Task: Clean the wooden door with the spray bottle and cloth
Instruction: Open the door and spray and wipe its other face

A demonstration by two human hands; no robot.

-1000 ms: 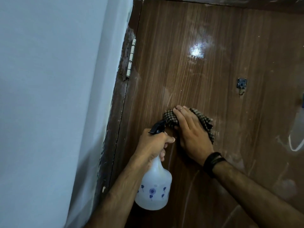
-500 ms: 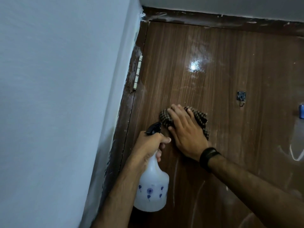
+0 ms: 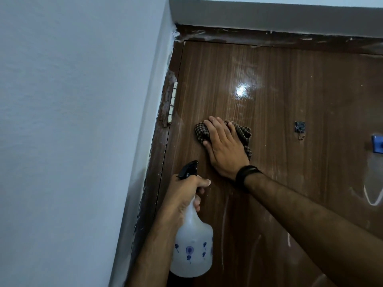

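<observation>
The right hand [image 3: 224, 151] lay flat, fingers spread, pressing a brown checked cloth [image 3: 242, 134] against the glossy brown wooden door [image 3: 290, 96]. The left hand [image 3: 186, 190] gripped a translucent white flower-printed spray bottle [image 3: 193, 249] by its neck, just below the cloth.

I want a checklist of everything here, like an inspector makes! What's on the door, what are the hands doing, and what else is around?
Surface: wooden door, glossy with a glare spot, pale streaks lower down.
Job's things: checkered cloth flat against the door; white spray bottle with a black nozzle and blue flower prints.
Clutter: small dark hook and a blue hook stuck on the door.
Hands: right hand presses the cloth with straight fingers; left hand grips the bottle's neck.
Cables: nothing seen.
Surroundings: pale wall at left, hinge, paint-smeared door frame.
</observation>
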